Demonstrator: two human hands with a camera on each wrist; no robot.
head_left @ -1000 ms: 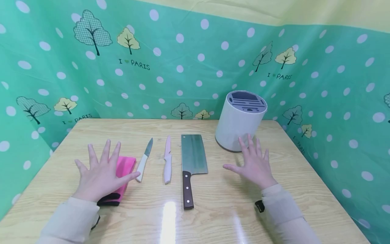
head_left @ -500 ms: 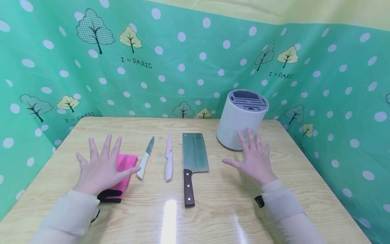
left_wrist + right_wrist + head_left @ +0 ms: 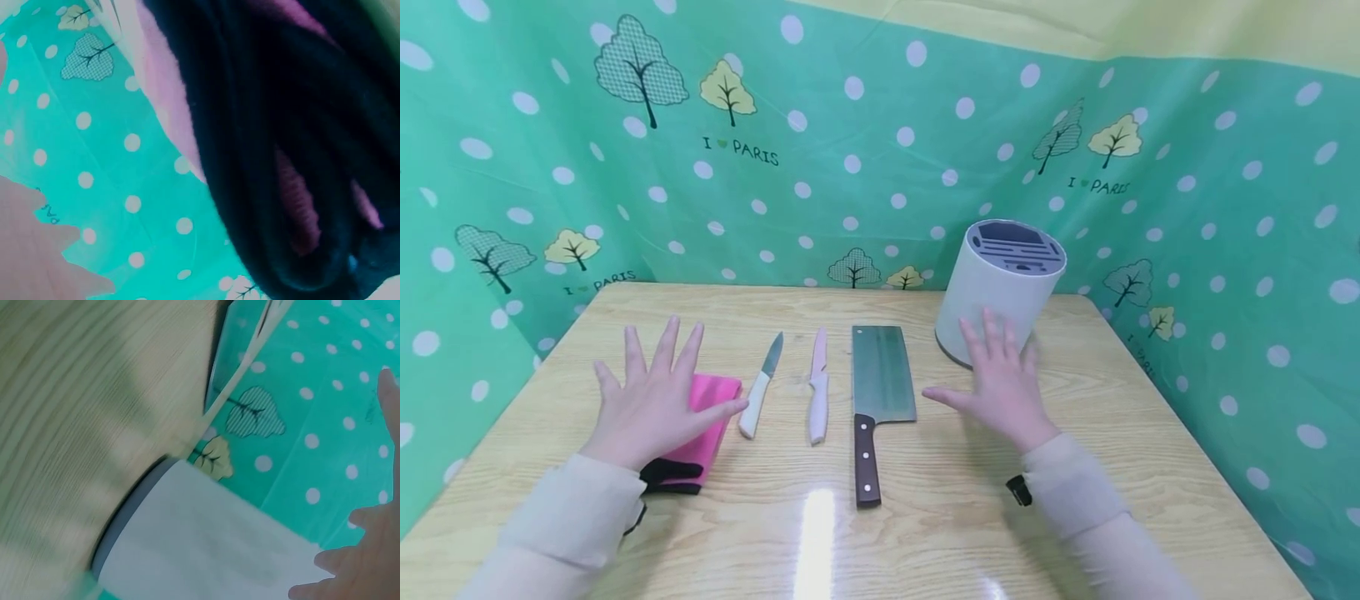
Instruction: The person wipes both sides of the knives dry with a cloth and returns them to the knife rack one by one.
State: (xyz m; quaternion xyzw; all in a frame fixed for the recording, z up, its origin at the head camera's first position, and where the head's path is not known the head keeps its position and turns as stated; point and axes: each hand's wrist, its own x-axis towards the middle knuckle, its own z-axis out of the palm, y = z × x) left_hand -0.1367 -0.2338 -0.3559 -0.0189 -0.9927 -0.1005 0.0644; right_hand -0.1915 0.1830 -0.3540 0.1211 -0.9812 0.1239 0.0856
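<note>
The cleaver (image 3: pixel 883 375) lies handle (image 3: pixel 866 458) toward you, your spread right hand (image 3: pixel 1009 396) just right of it, your spread left hand (image 3: pixel 646 410) farther off to its left.

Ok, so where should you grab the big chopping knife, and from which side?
I'd grip the big chopping knife by its dark handle, with the right hand coming from the near end and above. It lies flat, handle toward us and wide blade pointing away. The blade juts out to the right of the handle, so its cutting edge is probably there; don't reach across it.
</note>
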